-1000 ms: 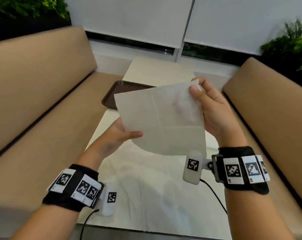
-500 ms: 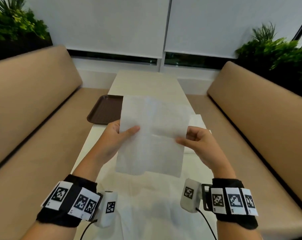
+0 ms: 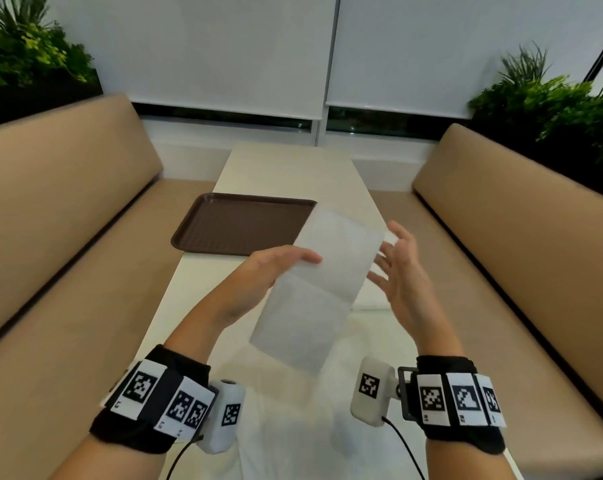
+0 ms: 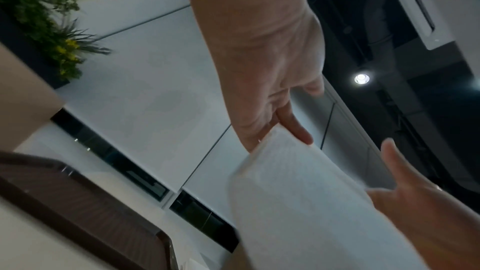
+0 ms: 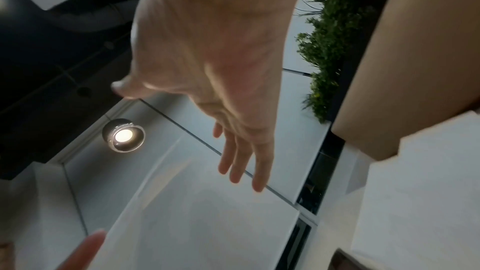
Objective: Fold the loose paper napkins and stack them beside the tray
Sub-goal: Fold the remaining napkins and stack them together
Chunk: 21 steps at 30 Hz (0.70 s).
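Note:
A white paper napkin (image 3: 314,306), folded into a long strip with a crease across its middle, hangs tilted in the air above the table. My left hand (image 3: 286,258) pinches its left edge between thumb and fingers; the left wrist view shows the same grip (image 4: 280,110) on the napkin (image 4: 298,202). My right hand (image 3: 393,261) is open with spread fingers by the napkin's right edge and holds nothing; its straight fingers (image 5: 241,161) show in the right wrist view. The brown tray (image 3: 237,223) lies on the table, behind and left of the hands.
Loose white napkins (image 3: 293,427) are spread over the near end of the narrow white table (image 3: 286,171). A white folded piece (image 3: 369,301) lies under my right hand. Tan bench seats (image 3: 68,271) flank both sides, with plants behind them.
The napkin went from a wide open sheet to a narrower folded strip. My right hand let go of it and opened. The left hand kept its hold.

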Each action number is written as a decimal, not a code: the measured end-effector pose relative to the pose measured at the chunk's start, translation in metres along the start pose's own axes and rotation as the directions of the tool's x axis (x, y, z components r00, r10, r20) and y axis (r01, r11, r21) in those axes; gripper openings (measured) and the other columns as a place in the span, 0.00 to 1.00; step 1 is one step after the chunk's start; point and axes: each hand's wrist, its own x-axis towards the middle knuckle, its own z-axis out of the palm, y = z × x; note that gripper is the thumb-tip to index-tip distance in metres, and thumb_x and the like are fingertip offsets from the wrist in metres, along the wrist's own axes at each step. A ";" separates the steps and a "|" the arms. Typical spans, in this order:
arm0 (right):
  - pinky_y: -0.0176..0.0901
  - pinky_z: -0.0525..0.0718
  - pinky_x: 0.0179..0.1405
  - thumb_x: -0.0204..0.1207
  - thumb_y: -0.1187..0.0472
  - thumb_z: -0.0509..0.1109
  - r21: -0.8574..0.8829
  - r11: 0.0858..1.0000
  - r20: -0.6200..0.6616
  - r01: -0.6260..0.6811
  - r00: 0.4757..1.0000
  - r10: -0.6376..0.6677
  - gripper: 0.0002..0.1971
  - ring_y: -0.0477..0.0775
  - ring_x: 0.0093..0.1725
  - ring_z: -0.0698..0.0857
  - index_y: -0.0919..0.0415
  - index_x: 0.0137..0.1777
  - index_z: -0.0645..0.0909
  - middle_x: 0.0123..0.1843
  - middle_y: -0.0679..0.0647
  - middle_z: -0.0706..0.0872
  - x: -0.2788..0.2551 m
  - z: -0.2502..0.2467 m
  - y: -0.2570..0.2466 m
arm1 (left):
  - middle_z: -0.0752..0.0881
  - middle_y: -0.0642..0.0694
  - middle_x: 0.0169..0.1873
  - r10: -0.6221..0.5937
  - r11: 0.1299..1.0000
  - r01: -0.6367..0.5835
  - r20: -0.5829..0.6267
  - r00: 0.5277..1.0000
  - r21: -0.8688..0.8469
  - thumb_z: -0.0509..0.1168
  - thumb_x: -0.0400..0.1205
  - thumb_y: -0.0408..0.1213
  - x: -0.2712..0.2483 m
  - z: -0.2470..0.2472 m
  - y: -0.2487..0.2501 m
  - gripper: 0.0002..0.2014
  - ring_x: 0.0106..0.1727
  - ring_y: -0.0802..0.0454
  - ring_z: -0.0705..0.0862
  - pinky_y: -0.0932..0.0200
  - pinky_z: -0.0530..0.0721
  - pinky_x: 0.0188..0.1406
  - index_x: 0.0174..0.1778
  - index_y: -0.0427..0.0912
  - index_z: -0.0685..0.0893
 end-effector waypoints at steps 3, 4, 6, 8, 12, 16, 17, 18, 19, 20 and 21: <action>0.56 0.83 0.59 0.67 0.51 0.79 -0.206 0.978 0.082 0.040 0.996 -0.024 0.36 0.58 0.56 0.87 0.35 0.69 0.62 0.57 0.54 0.88 0.000 -0.006 -0.003 | 0.89 0.50 0.52 -0.024 0.995 0.013 0.116 0.993 0.097 0.67 0.81 0.34 0.000 0.003 -0.004 0.10 0.51 0.50 0.88 0.58 0.85 0.47 0.55 0.50 0.87; 0.58 0.83 0.55 0.72 0.60 0.77 -0.225 0.973 0.078 0.041 0.997 -0.024 0.31 0.60 0.51 0.87 0.35 0.67 0.64 0.52 0.54 0.88 -0.001 -0.008 0.000 | 0.88 0.49 0.52 -0.049 0.993 0.032 0.143 0.989 0.116 0.67 0.81 0.28 0.001 0.004 -0.010 0.13 0.51 0.49 0.88 0.58 0.86 0.46 0.55 0.50 0.87; 0.58 0.83 0.47 0.75 0.70 0.71 -0.193 0.981 0.010 0.013 1.000 -0.012 0.25 0.60 0.43 0.85 0.38 0.59 0.70 0.46 0.55 0.87 -0.001 -0.015 0.011 | 0.88 0.49 0.51 -0.137 0.979 0.104 0.192 0.972 0.174 0.66 0.79 0.22 0.003 0.007 -0.026 0.16 0.48 0.53 0.89 0.61 0.85 0.43 0.54 0.48 0.87; 0.48 0.83 0.39 0.77 0.73 0.68 -0.207 0.977 -0.086 -0.043 0.996 0.026 0.17 0.55 0.40 0.85 0.47 0.52 0.75 0.44 0.54 0.86 -0.002 -0.029 0.029 | 0.89 0.55 0.43 -0.252 0.947 0.188 0.239 0.938 0.260 0.67 0.78 0.22 0.003 0.009 -0.048 0.14 0.40 0.59 0.87 0.65 0.82 0.42 0.50 0.45 0.88; 0.36 0.78 0.39 0.78 0.72 0.65 -0.319 0.932 -0.290 -0.172 0.954 0.077 0.13 0.51 0.43 0.83 0.54 0.41 0.86 0.46 0.49 0.89 -0.003 -0.068 0.073 | 0.89 0.53 0.39 -0.363 0.922 0.335 0.134 0.922 0.193 0.66 0.80 0.25 0.021 0.015 -0.084 0.11 0.41 0.59 0.86 0.67 0.81 0.41 0.42 0.43 0.90; 0.50 0.85 0.58 0.78 0.73 0.64 -0.286 0.927 -0.437 -0.243 0.894 0.100 0.15 0.55 0.57 0.85 0.54 0.55 0.85 0.59 0.54 0.87 0.022 -0.103 0.087 | 0.87 0.42 0.49 -0.374 0.927 0.366 -0.112 0.921 -0.086 0.62 0.83 0.25 0.086 0.037 -0.095 0.10 0.46 0.52 0.86 0.66 0.84 0.36 0.50 0.42 0.86; 0.55 0.83 0.62 0.77 0.73 0.65 -0.289 0.926 -0.462 -0.243 0.883 0.088 0.16 0.56 0.59 0.85 0.56 0.59 0.84 0.61 0.55 0.86 0.033 -0.111 0.087 | 0.85 0.41 0.52 -0.367 0.926 0.350 -0.124 0.922 -0.139 0.62 0.82 0.25 0.105 0.044 -0.095 0.11 0.47 0.50 0.86 0.64 0.84 0.36 0.53 0.43 0.84; 0.57 0.82 0.64 0.76 0.74 0.66 -0.301 0.921 -0.482 -0.247 0.873 0.077 0.18 0.58 0.60 0.84 0.59 0.62 0.82 0.62 0.57 0.85 0.044 -0.118 0.086 | 0.84 0.40 0.54 -0.353 0.927 0.328 -0.133 0.926 -0.181 0.64 0.81 0.23 0.123 0.051 -0.095 0.13 0.48 0.48 0.85 0.63 0.84 0.37 0.56 0.43 0.83; 0.56 0.81 0.65 0.75 0.74 0.66 -0.323 0.910 -0.496 -0.260 0.865 0.071 0.19 0.59 0.61 0.84 0.61 0.65 0.80 0.63 0.58 0.84 0.055 -0.124 0.088 | 0.82 0.40 0.55 -0.336 0.932 0.305 -0.150 0.930 -0.196 0.64 0.80 0.21 0.140 0.058 -0.097 0.14 0.49 0.47 0.85 0.62 0.85 0.39 0.57 0.42 0.83; 0.53 0.81 0.65 0.75 0.74 0.67 -0.357 0.887 -0.508 -0.294 0.858 0.080 0.21 0.59 0.62 0.83 0.63 0.68 0.79 0.65 0.59 0.83 0.065 -0.130 0.090 | 0.80 0.41 0.55 -0.314 0.944 0.285 -0.183 0.932 -0.169 0.64 0.79 0.20 0.155 0.066 -0.100 0.15 0.47 0.47 0.83 0.61 0.85 0.40 0.56 0.42 0.83; 0.50 0.81 0.64 0.75 0.74 0.66 -0.399 0.852 -0.523 -0.340 0.847 0.094 0.22 0.60 0.63 0.82 0.64 0.70 0.77 0.66 0.60 0.81 0.073 -0.135 0.094 | 0.79 0.42 0.54 -0.292 0.956 0.278 -0.230 0.928 -0.093 0.64 0.78 0.19 0.167 0.073 -0.103 0.15 0.44 0.49 0.82 0.61 0.82 0.40 0.54 0.41 0.85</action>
